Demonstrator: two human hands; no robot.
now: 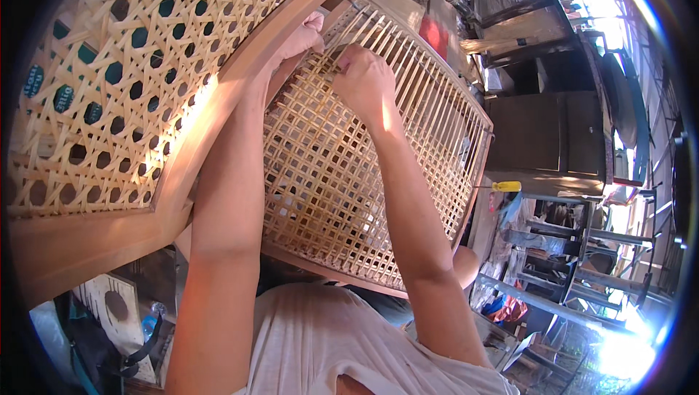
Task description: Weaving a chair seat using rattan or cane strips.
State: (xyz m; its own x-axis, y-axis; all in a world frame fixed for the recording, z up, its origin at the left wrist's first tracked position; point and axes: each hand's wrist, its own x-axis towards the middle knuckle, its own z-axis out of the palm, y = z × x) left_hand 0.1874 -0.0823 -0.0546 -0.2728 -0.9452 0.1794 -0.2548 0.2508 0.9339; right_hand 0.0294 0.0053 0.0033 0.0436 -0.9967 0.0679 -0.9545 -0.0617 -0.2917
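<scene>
A wooden chair seat frame (472,209) lies in front of me, strung with pale cane. Its near and left part is a square-grid cane weave (320,169); toward the far right the long strands (429,89) run in one direction only. My right hand (366,82) is closed at the far left edge of the weave, pinching what looks like a cane strand. Just left of it, my left hand (300,38) has curled fingers against the frame's edge; what they hold is hidden. Beside my left arm rises a wooden backrest (218,115) filled with a cane panel of eight-sided holes (135,67).
A yellow-handled screwdriver (507,187) sticks out by the seat's right side. Beyond are a dark cabinet (539,133), a red patch (434,34) and slatted wooden racks (582,238). At lower left stands a pale board with a dark round mark (116,311).
</scene>
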